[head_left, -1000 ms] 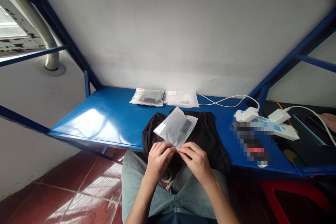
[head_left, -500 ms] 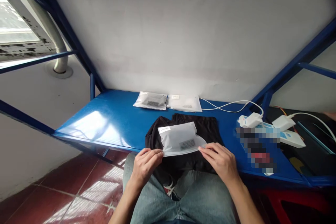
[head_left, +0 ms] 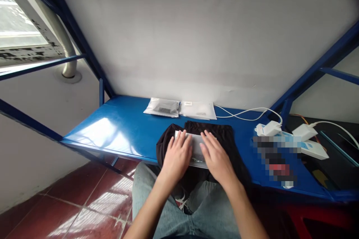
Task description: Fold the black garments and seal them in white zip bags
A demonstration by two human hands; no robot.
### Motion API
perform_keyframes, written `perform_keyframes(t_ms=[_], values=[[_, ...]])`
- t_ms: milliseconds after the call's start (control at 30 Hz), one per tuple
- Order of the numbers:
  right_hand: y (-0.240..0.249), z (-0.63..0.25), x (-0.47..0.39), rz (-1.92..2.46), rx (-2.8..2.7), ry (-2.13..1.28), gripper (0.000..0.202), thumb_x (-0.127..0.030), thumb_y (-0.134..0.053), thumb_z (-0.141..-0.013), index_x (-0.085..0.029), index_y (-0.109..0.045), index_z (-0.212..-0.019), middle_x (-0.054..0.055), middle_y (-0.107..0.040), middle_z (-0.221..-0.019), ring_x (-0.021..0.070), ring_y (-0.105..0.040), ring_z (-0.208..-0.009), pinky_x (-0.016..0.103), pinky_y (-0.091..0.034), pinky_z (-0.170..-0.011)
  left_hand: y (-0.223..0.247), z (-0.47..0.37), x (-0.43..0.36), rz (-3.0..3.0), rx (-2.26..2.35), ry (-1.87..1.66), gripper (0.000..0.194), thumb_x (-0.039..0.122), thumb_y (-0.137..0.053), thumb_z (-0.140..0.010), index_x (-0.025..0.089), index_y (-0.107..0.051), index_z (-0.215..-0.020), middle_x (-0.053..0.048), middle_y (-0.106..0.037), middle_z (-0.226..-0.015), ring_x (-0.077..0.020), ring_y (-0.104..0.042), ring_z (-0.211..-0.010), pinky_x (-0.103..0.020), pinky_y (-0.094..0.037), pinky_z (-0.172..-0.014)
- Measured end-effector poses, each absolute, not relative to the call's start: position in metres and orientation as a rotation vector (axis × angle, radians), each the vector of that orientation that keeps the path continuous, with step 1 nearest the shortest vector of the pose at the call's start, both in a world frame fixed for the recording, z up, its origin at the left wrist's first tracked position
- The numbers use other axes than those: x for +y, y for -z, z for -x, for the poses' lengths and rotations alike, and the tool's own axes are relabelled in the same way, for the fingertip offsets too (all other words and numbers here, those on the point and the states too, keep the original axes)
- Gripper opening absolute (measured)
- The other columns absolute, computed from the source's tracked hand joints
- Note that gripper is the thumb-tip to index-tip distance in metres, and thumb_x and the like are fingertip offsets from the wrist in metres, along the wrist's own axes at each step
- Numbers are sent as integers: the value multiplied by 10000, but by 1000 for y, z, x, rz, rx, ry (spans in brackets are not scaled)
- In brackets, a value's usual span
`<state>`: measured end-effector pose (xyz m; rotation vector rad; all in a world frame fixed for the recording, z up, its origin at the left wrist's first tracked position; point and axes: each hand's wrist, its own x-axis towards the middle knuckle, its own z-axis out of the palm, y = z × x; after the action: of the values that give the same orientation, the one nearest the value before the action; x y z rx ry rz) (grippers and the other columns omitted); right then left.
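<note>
A frosted plastic pouch (head_left: 198,145) lies on a black garment (head_left: 228,145) at the front edge of the blue table. My left hand (head_left: 178,155) rests flat over the pouch's left part, fingers stretched out. Over its right part lies my right hand (head_left: 217,157), palm down with the fingers apart. Between them the middle of the pouch shows; its sides are hidden under the hands. The garment spreads out around the pouch and hangs over the table edge toward my lap.
Two more frosted pouches, a left one (head_left: 161,107) and a right one (head_left: 198,109), lie by the wall on the blue table (head_left: 134,123). At the right are a white power strip (head_left: 314,149) with chargers, a white cable (head_left: 241,114) and a blurred-out patch.
Both hands have let go of the pouch's lower corners and moved inward and up onto its top, now flat. The pouch stays on the black garment.
</note>
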<state>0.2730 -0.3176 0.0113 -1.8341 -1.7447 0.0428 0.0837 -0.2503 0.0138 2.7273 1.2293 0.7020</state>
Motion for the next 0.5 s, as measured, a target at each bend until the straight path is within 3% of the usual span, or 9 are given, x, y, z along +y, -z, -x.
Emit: perform_keyframes(t_ms=[100, 267, 400, 500], values=[[8, -253, -304, 1966, -1807, -29, 577, -488, -310, -1087, -233, -437, -1588, 89, -385, -1663, 323, -312, -1559, 574, -347, -1229, -4, -104, -252, -2741, 1267, -571, 503, 291, -431, -1061, 223, -444, -1560, -100, -379, -1663, -331, -336, -1546, -596, -391, -1208], [28, -253, -307, 2081, -1814, -36, 585, -541, -267, -1078, -338, -346, -1621, 31, -274, -1708, 316, -260, -1577, 649, -281, -1232, 5, -97, -254, -2687, 1267, -525, 547, 340, -420, -1071, 270, -359, -1610, -66, -303, -1699, -314, -286, -1569, -554, -402, -1211], [28, -259, -309, 2100, -1831, -153, 602, -565, -251, -1070, -339, -353, -1618, 37, -290, -1709, 308, -271, -1575, 641, -242, -1247, 7, -93, -256, -2665, 1232, -569, 536, 337, -430, -1067, 248, -389, -1593, -95, -316, -1695, -332, -303, -1561, -559, -398, -1209], [25, -269, -314, 2061, -1740, -221, 634, -621, -274, -1046, -338, -400, -1599, 67, -298, -1712, 327, -313, -1558, 591, -328, -1224, 0, -86, -256, -2560, 1348, -751, 500, 324, -471, -1049, 211, -460, -1536, -170, -390, -1638, -351, -398, -1507, -530, -451, -1159]])
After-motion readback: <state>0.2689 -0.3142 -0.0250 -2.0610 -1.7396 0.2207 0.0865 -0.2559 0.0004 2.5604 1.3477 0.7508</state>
